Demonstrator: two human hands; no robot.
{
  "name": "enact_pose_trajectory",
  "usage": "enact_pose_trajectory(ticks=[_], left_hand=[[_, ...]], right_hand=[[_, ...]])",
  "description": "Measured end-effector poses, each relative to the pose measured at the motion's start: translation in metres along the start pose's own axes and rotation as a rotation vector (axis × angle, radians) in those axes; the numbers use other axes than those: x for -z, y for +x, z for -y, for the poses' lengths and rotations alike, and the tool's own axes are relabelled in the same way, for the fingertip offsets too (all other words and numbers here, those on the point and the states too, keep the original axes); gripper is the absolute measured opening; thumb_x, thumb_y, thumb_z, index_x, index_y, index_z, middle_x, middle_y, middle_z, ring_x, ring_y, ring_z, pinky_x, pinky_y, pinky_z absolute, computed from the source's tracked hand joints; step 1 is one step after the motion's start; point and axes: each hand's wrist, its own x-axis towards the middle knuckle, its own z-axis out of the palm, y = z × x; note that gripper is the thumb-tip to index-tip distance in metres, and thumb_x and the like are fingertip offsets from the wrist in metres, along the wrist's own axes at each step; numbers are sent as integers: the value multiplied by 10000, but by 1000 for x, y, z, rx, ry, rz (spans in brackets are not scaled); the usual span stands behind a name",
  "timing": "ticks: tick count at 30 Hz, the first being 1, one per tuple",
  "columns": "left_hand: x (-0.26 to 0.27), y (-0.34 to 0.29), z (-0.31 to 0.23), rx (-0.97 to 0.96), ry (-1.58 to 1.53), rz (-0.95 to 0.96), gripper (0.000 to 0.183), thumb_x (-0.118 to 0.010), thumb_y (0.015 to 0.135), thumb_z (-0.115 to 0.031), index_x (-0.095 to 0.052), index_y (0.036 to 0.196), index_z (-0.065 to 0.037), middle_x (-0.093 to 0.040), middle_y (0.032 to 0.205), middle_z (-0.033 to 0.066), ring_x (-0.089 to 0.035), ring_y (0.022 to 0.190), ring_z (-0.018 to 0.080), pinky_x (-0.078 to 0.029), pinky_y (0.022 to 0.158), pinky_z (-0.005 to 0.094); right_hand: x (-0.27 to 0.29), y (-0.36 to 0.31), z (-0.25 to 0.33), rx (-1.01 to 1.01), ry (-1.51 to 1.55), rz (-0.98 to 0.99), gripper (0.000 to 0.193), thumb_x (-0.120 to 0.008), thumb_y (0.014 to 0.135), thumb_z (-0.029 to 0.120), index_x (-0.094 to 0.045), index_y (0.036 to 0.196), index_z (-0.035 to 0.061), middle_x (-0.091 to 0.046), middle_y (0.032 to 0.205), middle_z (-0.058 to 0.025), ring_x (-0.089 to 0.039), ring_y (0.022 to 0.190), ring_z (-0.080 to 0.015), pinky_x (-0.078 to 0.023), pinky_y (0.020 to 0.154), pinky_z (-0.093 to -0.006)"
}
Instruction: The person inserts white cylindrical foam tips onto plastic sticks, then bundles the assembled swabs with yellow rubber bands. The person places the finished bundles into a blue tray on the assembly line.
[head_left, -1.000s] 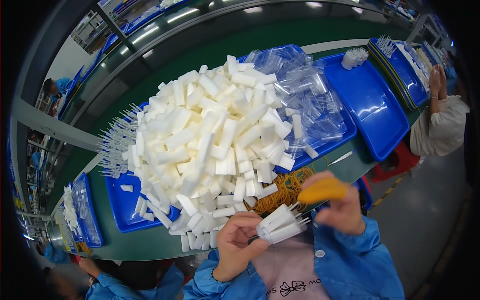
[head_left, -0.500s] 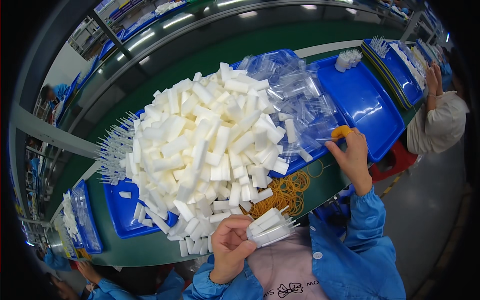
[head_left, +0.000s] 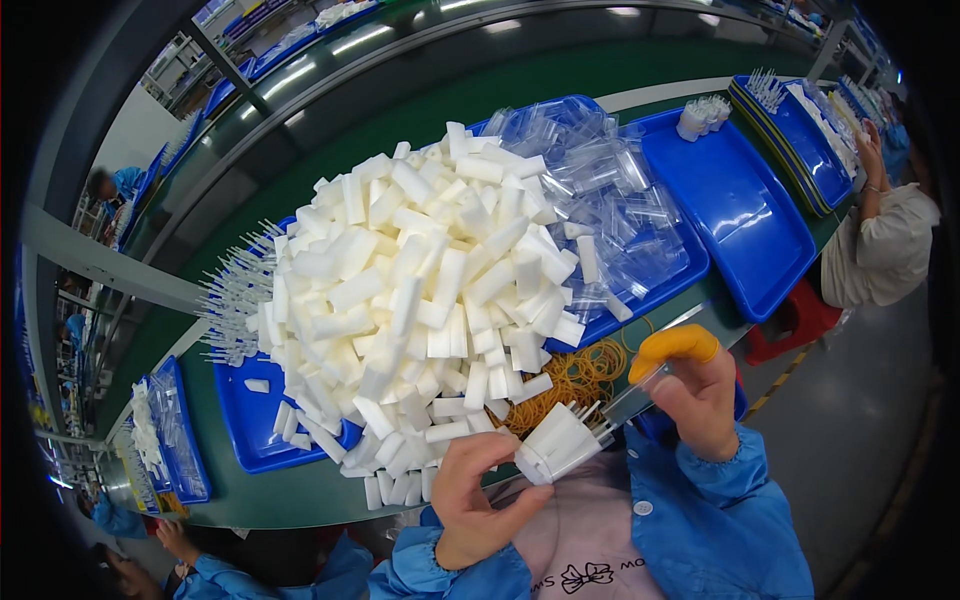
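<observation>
My left hand (head_left: 475,505) grips a bundle of white foam pieces (head_left: 560,443) near the table's front edge, thumb below and fingers above. Thin clear rods stick out of the bundle's right end. My right hand (head_left: 703,395), with an orange-yellow cover over a fingertip, pinches a thin clear plastic piece (head_left: 630,400). That piece points down at the rod end; whether they touch is hard to tell. Behind the bundle lies a heap of yellow-brown rubber bands (head_left: 585,375). A large pile of white foam pieces (head_left: 420,270) rises just beyond my left hand.
Clear plastic sleeves (head_left: 610,190) fill a blue tray behind the pile. A second blue tray (head_left: 745,220) on the right holds a small white cluster (head_left: 703,117). White-tipped rods (head_left: 240,295) stand at the left. A co-worker in a pale top (head_left: 880,250) sits at the right.
My right hand has come back from the sleeve tray to the bundle, now with a clear plastic piece. The bundle has tilted and shifted slightly right in my left hand.
</observation>
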Motion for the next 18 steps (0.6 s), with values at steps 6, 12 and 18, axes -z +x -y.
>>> enact_pose_trajectory(ticks=[6,12,18], left_hand=[[2,0,-2,-60,85,13,520,-831,585,-37,-618,1056,21,-582,1008,146,-588,893,231,-477,782,312],[2,1,-1,-54,67,30,519,-830,584,-35,-626,1058,16,-583,1005,143,-588,901,230,-477,784,314],[2,2,-3,-65,136,50,476,-805,616,-115,-614,1025,38,-549,985,119,-561,883,199,-463,757,294]], right_hand=[[-6,-1,-7,31,43,-98,278,-680,821,110,-577,1033,-38,-612,903,-88,-584,830,-140,-457,790,-272],[-4,-3,-12,-55,105,-18,282,-695,809,86,-581,1030,-47,-626,885,-98,-606,816,-151,-477,781,-280],[-7,-5,-15,-13,54,23,274,-714,784,58,-596,1006,-50,-653,851,-99,-635,781,-154,-500,740,-273]])
